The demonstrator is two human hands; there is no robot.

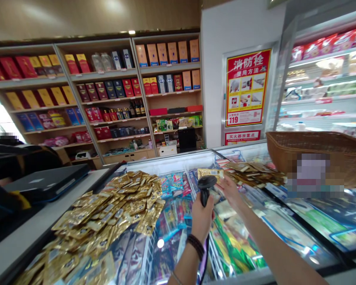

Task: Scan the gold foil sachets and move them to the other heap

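My left hand [201, 215], with a dark beaded bracelet at the wrist, is wrapped round the handle of a black handheld scanner [207, 183]. Just beyond the scanner head, my right hand [228, 190] grips the right end of a gold packet [210, 172]. Both hands are above the glass top of a freezer. A large heap of gold packets [115, 209] lies on the glass to the left. Another pile of gold packets [252, 172] lies to the right, beyond my right hand.
A brown wicker basket [317, 144] stands on the freezer at the right. At the left is a counter [56, 215] with a flat black device [47, 182], and a person in dark clothing beyond it. Shelves [106, 71] of boxes line the back wall.
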